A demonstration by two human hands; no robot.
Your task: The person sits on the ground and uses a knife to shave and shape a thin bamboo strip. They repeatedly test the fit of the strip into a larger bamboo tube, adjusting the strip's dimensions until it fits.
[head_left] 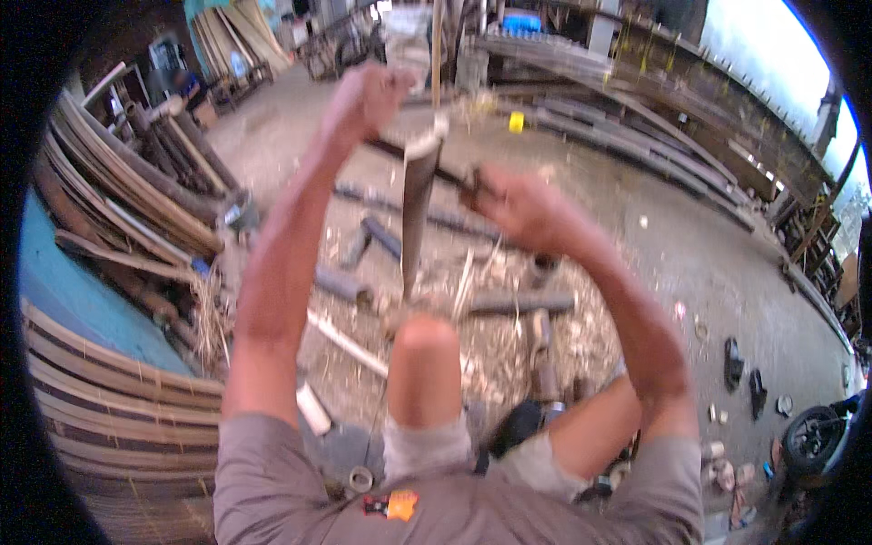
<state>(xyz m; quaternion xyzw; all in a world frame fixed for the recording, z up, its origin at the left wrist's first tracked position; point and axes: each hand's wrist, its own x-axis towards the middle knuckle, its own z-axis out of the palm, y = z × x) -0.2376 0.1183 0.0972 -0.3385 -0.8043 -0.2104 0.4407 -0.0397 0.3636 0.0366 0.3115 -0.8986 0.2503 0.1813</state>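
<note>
Out in front of me a dark narrow bar [388,146] runs crosswise between my hands. My left hand [365,102], raised higher, is closed around its left end, though motion blur softens the fingers. The other end is gripped by my right hand [518,202], which sits lower. Between the hands, a split-looking length of bamboo [418,209] with a pale top edge and a brown side stands steeply over my bent knee [426,359]. The bar meets it near the top; whether it cuts in or only crosses behind cannot be made out.
Pale shavings [490,341] and dark tube pieces [522,302] litter the floor ahead. Bundled strips [118,409] line the left side. Long poles [618,136] lie stacked at the back right. Black sandals [733,363] and a wheel [811,436] are at the right.
</note>
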